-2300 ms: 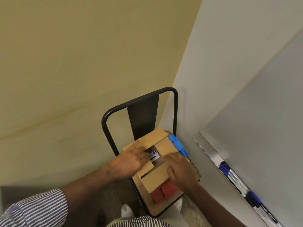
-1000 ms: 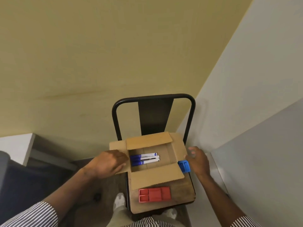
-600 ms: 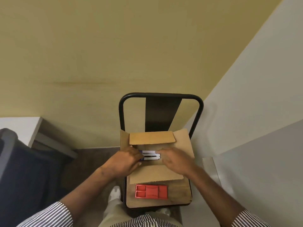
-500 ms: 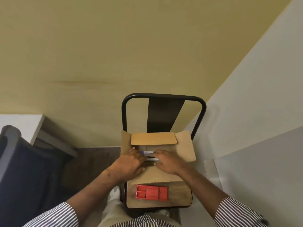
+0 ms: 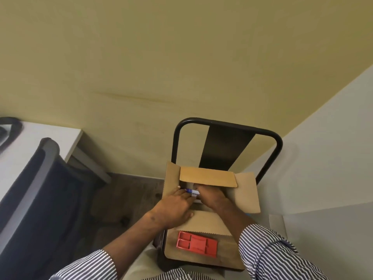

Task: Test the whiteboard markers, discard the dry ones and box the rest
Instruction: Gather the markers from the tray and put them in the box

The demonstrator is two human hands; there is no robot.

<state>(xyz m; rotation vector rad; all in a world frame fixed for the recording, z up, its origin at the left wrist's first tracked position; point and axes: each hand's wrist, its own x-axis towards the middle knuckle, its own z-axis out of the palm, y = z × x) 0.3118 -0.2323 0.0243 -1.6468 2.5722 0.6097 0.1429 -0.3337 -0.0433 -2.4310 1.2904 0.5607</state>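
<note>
- Left hand [image 5: 175,205] and right hand [image 5: 212,197] reach into the open cardboard box [image 5: 247,195]; whether their fingers grasp anything cannot be told.
- A blue-capped whiteboard marker [image 5: 191,191] shows between the hands, inside the box.
- The box sits on a chair [image 5: 226,257]; a red tray [image 5: 196,243] lies near, on the seat.

Both hands now reach inside the cardboard box [image 5: 247,190]: the left hand [image 5: 175,205] and right hand [image 5: 212,197] meet over the markers [image 5: 192,191] (mostly covered), after parting its flaps.
</note>
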